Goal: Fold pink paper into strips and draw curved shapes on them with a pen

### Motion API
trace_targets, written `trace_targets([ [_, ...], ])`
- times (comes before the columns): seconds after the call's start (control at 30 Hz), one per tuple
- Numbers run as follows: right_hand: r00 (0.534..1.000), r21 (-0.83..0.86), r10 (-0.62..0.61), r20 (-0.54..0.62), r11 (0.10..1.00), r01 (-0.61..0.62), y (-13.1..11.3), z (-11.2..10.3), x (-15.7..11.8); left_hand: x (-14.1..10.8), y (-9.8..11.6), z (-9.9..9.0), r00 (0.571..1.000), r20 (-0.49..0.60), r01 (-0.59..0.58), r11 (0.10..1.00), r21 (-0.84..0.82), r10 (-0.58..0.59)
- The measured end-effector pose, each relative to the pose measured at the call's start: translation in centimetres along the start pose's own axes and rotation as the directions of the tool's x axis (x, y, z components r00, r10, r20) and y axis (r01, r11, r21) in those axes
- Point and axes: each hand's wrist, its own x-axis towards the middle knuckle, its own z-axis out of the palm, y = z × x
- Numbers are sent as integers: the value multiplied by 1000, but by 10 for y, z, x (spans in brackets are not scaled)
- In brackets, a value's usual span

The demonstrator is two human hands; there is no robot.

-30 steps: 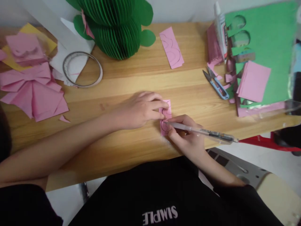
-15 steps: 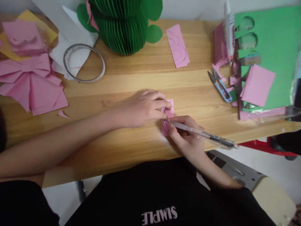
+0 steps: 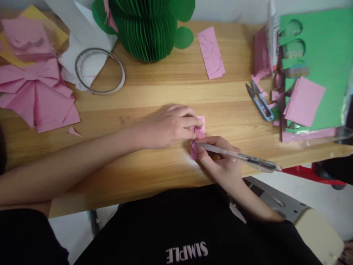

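While spread left hand (image 3: 173,126) apparently steadies pink paper strip (image 3: 194,151), right hand (image 3: 224,164) pinches clear-barrelled pen (image 3: 242,156) low, likely for control.

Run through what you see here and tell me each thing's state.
Pink strip: marked with curves, left hand on it.
Pen: in the right hand, tip at that strip.
Thread snips: blades apart.
Farther pink paper: curves drawn.
Pink bow: folded.
Green honeycomb ornament: fanned out.
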Motion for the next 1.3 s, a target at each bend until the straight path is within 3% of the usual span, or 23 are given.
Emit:
trace_targets([
  [0.33, 998, 34, -55, -22, 998, 56, 2, 2, 1, -1, 0, 0, 1000, -7, 16, 999, -49, -16],
  [1.3, 1000, 59, 13, -2, 998, -13, 1, 1, 4, -1, 0, 1, 1000, -25, -5, 999, -46, 4],
])
